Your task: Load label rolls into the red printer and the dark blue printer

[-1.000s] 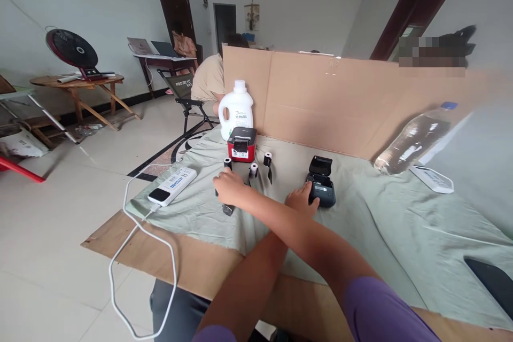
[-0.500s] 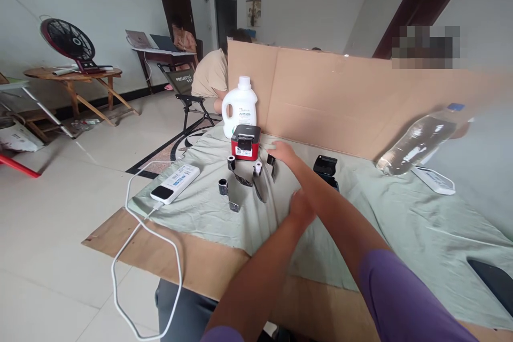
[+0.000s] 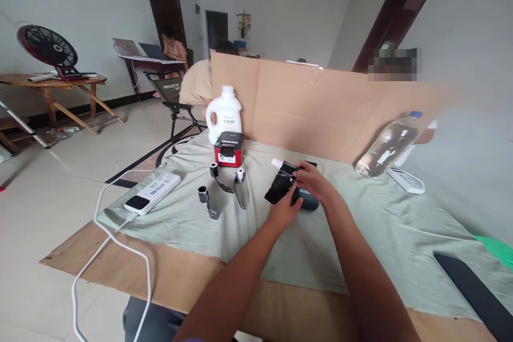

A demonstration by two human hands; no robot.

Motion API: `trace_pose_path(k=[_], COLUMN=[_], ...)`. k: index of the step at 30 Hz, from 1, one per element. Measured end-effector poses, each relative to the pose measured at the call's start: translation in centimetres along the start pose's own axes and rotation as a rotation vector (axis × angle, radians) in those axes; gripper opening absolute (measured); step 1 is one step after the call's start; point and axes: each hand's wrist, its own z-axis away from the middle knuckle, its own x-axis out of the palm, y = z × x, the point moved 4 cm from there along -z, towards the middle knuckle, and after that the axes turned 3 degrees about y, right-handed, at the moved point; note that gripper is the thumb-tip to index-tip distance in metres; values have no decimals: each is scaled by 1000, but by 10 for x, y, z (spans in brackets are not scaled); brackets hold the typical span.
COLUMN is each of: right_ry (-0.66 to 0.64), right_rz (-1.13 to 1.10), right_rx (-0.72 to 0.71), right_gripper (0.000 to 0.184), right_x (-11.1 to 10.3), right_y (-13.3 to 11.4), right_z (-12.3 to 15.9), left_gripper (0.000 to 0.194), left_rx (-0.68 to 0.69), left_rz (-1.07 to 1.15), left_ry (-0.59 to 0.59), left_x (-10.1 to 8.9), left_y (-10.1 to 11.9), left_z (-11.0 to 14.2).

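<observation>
A small black paper roll (image 3: 283, 177) with a white end and a loose dark strip is held up over the cloth in front of me. My right hand (image 3: 313, 181) pinches it from the right side. Lower down, my left hand (image 3: 285, 209) closes around its bottom edge, with some fingertips hidden. Just behind and below both hands sits a dark portable printer (image 3: 308, 202), partly covered by them. To the left stand similar small rolls (image 3: 214, 170) with their dark strips trailing on the cloth.
A red and black label printer (image 3: 229, 149) stands before a white detergent jug (image 3: 225, 115). A white power bank (image 3: 152, 194) with a cable lies left. Cardboard (image 3: 304, 107) walls the back. A water bottle (image 3: 387, 147) leans right, and a black phone (image 3: 475, 288) lies nearer.
My right hand has taken a roll from beside the others and brought it right and nearer, over the dark printer. My left hand has moved up to meet it. The view has shifted right.
</observation>
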Motion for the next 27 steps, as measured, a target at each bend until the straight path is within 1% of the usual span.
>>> trace_pose_path(k=[2,3,6,8,10,12,15,18,23,25,27], right_ry=[-19,-19,-7,-19,-61,-112,-140,-94,1,38,61], right_rz=[-41,-36,62,160,254,327,394,400,394,382,393], right_rx=[12,18,37,37,48,70,76,66,117,118,74], right_gripper=[41,41,38,33,28,25,23,24,21,17,15], right_x=[-20,-29,-50,-57,-59,-58,-58,-66,-79,-78,-70], right_y=[-8,-11,-21,-26,-28,-28,-25,-21,-10,-6,-3], right_z=[19,25,35,38,41,43,43,40,31,28,24], left_gripper=[38,37,48,55,56,54,50,49,48,47,45], left_rx=[-3,9,1,-3,30,48,32,-11,-43,-44,-36], left_rz=[193,283,453,524,592,624,646,658,644,635,642], left_ry=[85,126,233,254,207,149,123,128,126,125,104], left_x=[-2,-4,-13,-19,-20,-18,-14,-12,-10,-9,-7], left_y=[-4,-5,-6,-2,5,12,16,12,4,4,5], left_z=[-2,-3,-7,-7,-6,-3,1,1,-2,-2,0])
